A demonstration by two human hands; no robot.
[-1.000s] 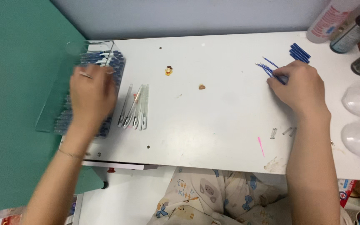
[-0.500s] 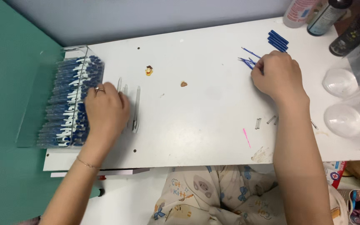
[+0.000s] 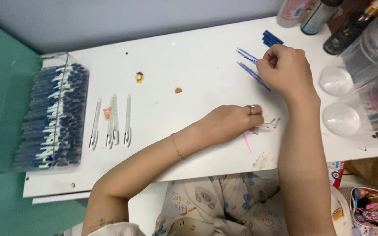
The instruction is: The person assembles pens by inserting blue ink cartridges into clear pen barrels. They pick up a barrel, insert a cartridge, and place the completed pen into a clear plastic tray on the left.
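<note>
Reaching across now, left hand (image 3: 230,124) left the pen tray (image 3: 51,118) and pinches small clear caps (image 3: 267,126) mid-table; right hand (image 3: 287,70) stays curled around blue refills (image 3: 252,74), so parts are being gathered.

A clear plastic box (image 3: 36,113), long and rectangular, stands open at the left end of the white surface (image 3: 189,65), packed with rows of blue-and-white pens. At the far right corner, three bottles cluster by the wall: one pale with a pink label (image 3: 292,11), one dark with a teal-blue label (image 3: 318,17), one black with a gold-coloured top (image 3: 351,28). Below the surface's right edge, a flat white pack with red and blue print (image 3: 337,175) lies beside a colourful cartoon-printed pouch (image 3: 372,209). No screens or signs are in view.
</note>
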